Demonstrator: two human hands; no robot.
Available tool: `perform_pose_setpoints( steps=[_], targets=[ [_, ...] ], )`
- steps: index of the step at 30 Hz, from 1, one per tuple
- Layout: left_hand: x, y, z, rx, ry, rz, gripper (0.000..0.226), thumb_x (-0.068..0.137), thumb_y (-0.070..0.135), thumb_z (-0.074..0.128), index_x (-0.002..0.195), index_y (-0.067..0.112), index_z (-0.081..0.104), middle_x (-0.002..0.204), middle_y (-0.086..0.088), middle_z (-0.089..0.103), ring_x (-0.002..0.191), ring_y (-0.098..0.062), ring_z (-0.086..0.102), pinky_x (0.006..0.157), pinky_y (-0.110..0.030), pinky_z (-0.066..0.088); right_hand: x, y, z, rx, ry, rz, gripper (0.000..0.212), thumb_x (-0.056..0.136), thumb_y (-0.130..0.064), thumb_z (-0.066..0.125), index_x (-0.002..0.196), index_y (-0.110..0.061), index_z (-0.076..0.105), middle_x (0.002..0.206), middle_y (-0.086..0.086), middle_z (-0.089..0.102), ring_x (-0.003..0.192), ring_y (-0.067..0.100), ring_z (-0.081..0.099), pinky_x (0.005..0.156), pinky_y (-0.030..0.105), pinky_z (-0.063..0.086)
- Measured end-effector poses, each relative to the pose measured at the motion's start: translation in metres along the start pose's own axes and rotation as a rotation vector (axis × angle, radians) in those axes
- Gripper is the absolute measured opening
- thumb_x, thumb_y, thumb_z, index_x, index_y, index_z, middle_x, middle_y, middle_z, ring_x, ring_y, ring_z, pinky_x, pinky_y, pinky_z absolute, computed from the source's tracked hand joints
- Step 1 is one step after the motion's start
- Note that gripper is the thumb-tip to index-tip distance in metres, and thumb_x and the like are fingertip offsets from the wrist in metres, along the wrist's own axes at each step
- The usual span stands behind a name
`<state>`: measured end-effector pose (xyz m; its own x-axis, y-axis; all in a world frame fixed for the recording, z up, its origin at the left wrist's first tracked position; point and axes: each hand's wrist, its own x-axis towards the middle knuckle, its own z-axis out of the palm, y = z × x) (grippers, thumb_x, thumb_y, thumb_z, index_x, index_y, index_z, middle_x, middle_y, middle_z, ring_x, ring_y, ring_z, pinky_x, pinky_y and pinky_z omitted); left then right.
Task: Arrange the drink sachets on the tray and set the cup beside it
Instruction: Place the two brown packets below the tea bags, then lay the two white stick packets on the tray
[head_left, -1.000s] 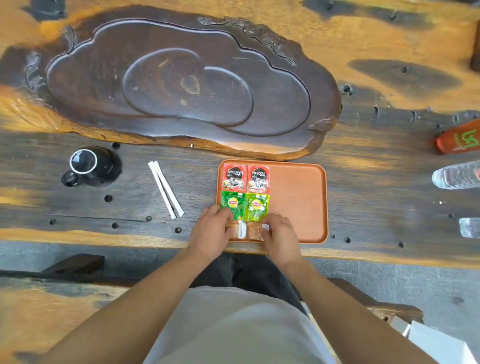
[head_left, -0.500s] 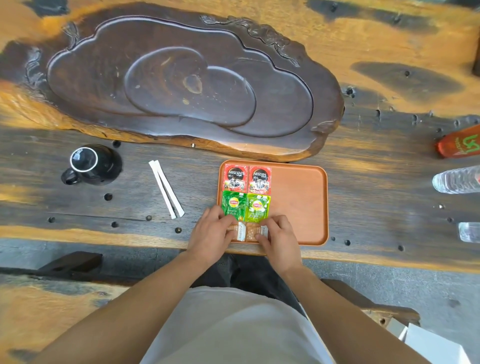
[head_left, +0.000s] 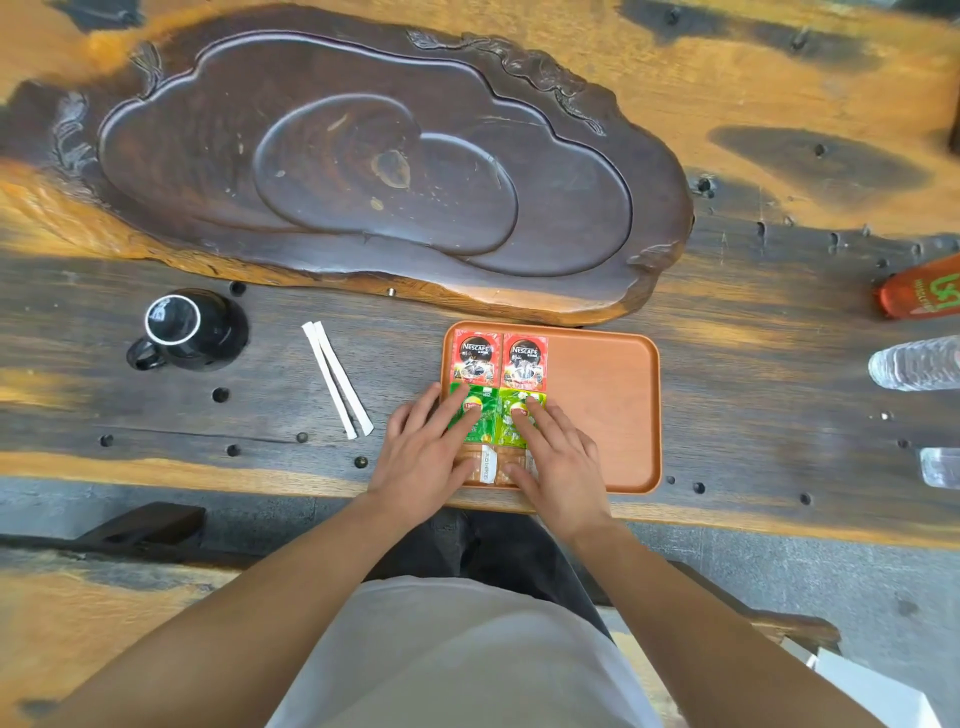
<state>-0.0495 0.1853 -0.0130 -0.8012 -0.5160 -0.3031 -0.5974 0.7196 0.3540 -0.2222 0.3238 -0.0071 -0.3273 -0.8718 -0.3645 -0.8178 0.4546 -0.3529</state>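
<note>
Wooden table (head_left: 727, 338) with orange tray (head_left: 602, 415) at its near edge.
Flat, open left hand (head_left: 426, 457) and right hand (head_left: 558, 457) are pressed on green Lipton sachets (head_left: 498, 426); nothing is gripped. Black cup (head_left: 189, 330) is seen well left.

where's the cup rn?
Head view: the black cup stands on the table's left side, apart from the tray, left of the two white sticks.

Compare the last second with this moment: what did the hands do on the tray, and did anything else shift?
Both hands slid forward from the brown sachets at the tray's near edge: the left hand and right hand now press their fingertips flat on the two green sachets. Nothing is lifted. The red sachets, tray, white sticks and black cup stayed put.
</note>
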Motion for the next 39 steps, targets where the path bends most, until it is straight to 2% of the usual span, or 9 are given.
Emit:
perform_pose_setpoints(
  steps=[6, 16, 21, 23, 25, 27, 30, 35, 39],
  targets=[
    [-0.005, 0.0, 0.005, 0.038, -0.033, -0.018, 0.063, 0.096, 0.054, 0.049, 0.152, 0.027, 0.039, 0.161, 0.003, 0.038, 0.15, -0.031, 0.027, 0.116, -0.053, 0.026, 0.001, 0.006, 0.004, -0.052, -0.071, -0.01, 0.069, 0.098, -0.05, 0.053, 0.158, -0.03, 0.025, 0.167, -0.01, 0.015, 0.155, 0.012, -0.002, 0.117, 0.035, 0.014],
    [-0.009, -0.003, 0.003, -0.042, -0.055, -0.02, 0.06, 0.099, 0.052, 0.044, 0.155, 0.03, 0.034, 0.164, 0.005, 0.031, 0.152, -0.028, 0.022, 0.117, -0.051, 0.021, 0.003, 0.007, -0.003, -0.042, -0.122, -0.016, 0.072, 0.098, -0.055, 0.048, 0.159, -0.035, 0.014, 0.168, -0.015, 0.004, 0.155, 0.01, -0.008, 0.119, 0.038, 0.013],
    [-0.014, -0.019, -0.012, -0.167, 0.07, -0.118, 0.055, 0.1, 0.05, 0.041, 0.151, 0.03, 0.04, 0.161, 0.005, 0.035, 0.15, -0.022, 0.025, 0.117, -0.045, 0.021, 0.008, -0.018, -0.017, 0.006, 0.009, -0.046, 0.06, 0.099, -0.046, 0.055, 0.152, -0.026, 0.038, 0.163, -0.004, 0.031, 0.152, 0.018, 0.021, 0.114, 0.041, 0.027],
    [-0.017, -0.034, -0.02, -0.268, 0.192, -0.279, 0.049, 0.098, 0.046, 0.047, 0.142, 0.025, 0.05, 0.148, 0.002, 0.048, 0.14, -0.021, 0.039, 0.112, -0.045, 0.031, 0.019, -0.041, -0.022, 0.037, 0.051, -0.06, 0.051, 0.098, -0.04, 0.058, 0.145, -0.022, 0.049, 0.153, 0.0, 0.047, 0.143, 0.023, 0.037, 0.11, 0.042, 0.035],
    [-0.021, -0.054, -0.027, -0.362, 0.36, -0.485, 0.039, 0.094, 0.041, 0.055, 0.126, 0.018, 0.06, 0.125, -0.003, 0.057, 0.119, -0.024, 0.05, 0.1, -0.046, 0.041, 0.035, -0.069, -0.023, 0.063, 0.06, -0.074, 0.04, 0.098, -0.035, 0.058, 0.133, -0.016, 0.06, 0.133, 0.004, 0.06, 0.124, 0.027, 0.053, 0.1, 0.043, 0.045],
    [-0.021, -0.078, -0.031, -0.43, 0.455, -0.7, 0.031, 0.09, 0.038, 0.061, 0.109, 0.013, 0.062, 0.107, -0.009, 0.058, 0.104, -0.03, 0.053, 0.091, -0.047, 0.044, 0.054, -0.101, -0.021, 0.1, 0.03, -0.071, 0.028, 0.099, -0.032, 0.058, 0.117, -0.013, 0.066, 0.112, 0.006, 0.065, 0.105, 0.028, 0.058, 0.089, 0.042, 0.049],
    [-0.014, -0.102, -0.035, -0.443, 0.333, -0.873, 0.036, 0.088, 0.048, 0.065, 0.098, 0.014, 0.063, 0.101, -0.01, 0.061, 0.101, -0.033, 0.054, 0.09, -0.047, 0.044, 0.083, -0.147, -0.012, 0.19, -0.059, -0.002, 0.021, 0.1, -0.029, 0.055, 0.105, -0.012, 0.065, 0.103, 0.007, 0.063, 0.097, 0.028, 0.06, 0.081, 0.039, 0.051],
    [-0.004, -0.112, -0.041, -0.371, 0.254, -0.776, 0.026, 0.086, 0.041, 0.072, 0.083, 0.03, 0.048, 0.089, 0.006, 0.049, 0.095, -0.025, 0.053, 0.082, -0.039, 0.041, 0.114, -0.19, 0.006, 0.181, -0.157, 0.124, 0.024, 0.1, -0.033, 0.054, 0.109, -0.012, 0.061, 0.113, 0.008, 0.061, 0.101, 0.028, 0.06, 0.08, 0.041, 0.054],
    [-0.01, -0.126, -0.042, -0.446, 0.304, -0.847, 0.022, 0.086, 0.038, 0.073, 0.087, 0.027, 0.055, 0.089, 0.007, 0.049, 0.095, -0.025, 0.054, 0.084, -0.041, 0.042, 0.121, -0.202, 0.016, 0.12, -0.169, 0.17, 0.037, 0.097, -0.042, 0.059, 0.116, -0.011, 0.057, 0.119, 0.009, 0.059, 0.108, 0.028, 0.058, 0.089, 0.044, 0.053]
  ],
)
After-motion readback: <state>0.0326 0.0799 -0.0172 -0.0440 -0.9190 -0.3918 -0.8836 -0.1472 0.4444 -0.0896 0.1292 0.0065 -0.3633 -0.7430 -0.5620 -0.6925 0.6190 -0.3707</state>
